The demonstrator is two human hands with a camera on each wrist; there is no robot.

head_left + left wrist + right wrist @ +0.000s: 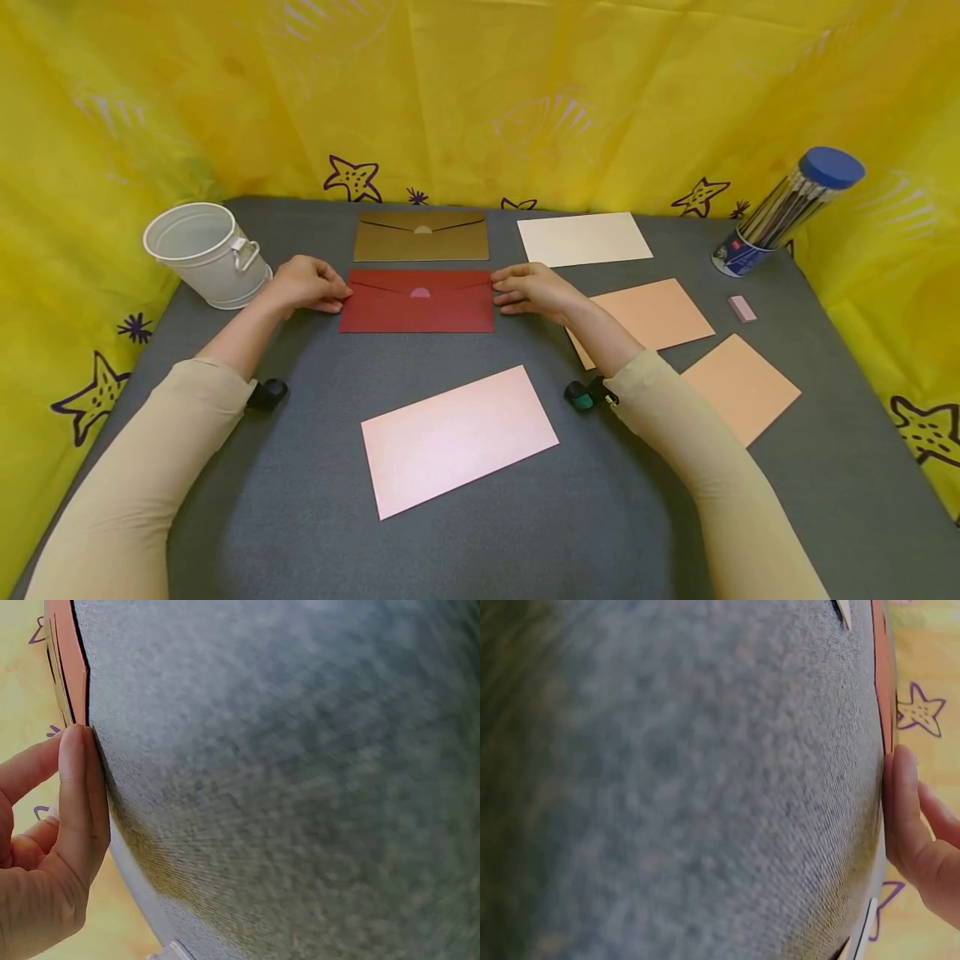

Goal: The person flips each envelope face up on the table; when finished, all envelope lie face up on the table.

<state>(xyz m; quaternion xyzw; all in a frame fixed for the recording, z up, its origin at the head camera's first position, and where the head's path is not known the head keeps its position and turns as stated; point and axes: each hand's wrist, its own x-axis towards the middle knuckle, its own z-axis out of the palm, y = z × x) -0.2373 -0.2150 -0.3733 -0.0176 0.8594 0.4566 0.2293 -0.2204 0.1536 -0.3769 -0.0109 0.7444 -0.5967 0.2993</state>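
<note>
A red envelope [417, 312] with a round pale seal on its flap lies flat on the grey table, just in front of a gold envelope [422, 242]. At its left edge, my left hand [306, 283] touches it with the fingertips; the left wrist view shows these fingers [73, 761] fairly straight against the end of the red envelope. My right hand [536, 292] touches the opposite short edge, its fingers [904, 787] extended along the table. Nearer to me lies a pale pink envelope [459, 442], apart from both hands.
Left stands a white metal bucket [217, 267]. A cream envelope [585, 240] lies back right, with two peach envelopes [652, 312] partly under the right arm. Beyond are a pink eraser [742, 309] and a blue-lidded tube of pencils [783, 212]. Yellow cloth [450, 100] borders the table.
</note>
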